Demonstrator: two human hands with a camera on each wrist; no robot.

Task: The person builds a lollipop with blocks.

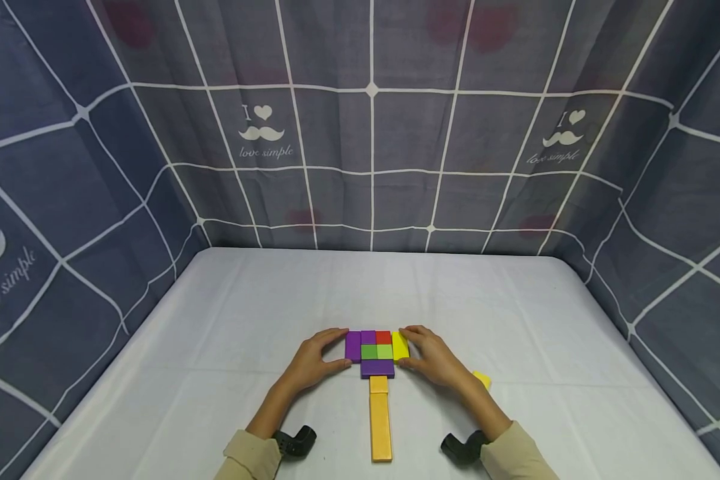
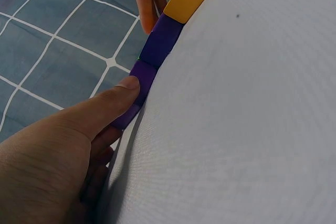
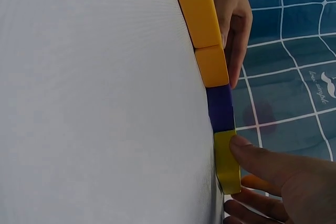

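Observation:
On the white table lies a flat pattern of coloured blocks. My left hand (image 1: 315, 360) holds the upright purple block (image 1: 353, 347) at its left end, thumb at the near end and a finger at the far end. In the same way my right hand (image 1: 429, 357) grips the yellow block (image 1: 400, 346) at the right end. Between them sit a small purple block (image 1: 368, 337), a red block (image 1: 383, 337) and two green blocks (image 1: 376, 351). Below these, a wide purple block (image 1: 377, 369) touches a small orange block (image 1: 379, 385) and a long orange block (image 1: 381, 427).
Another yellow block (image 1: 482, 379) lies to the right, partly hidden by the right forearm. A white cloth (image 1: 264, 293) covers the table. Grey checked curtains (image 1: 336, 133) stand around its back and sides. Black devices (image 1: 297, 442) are strapped to both wrists.

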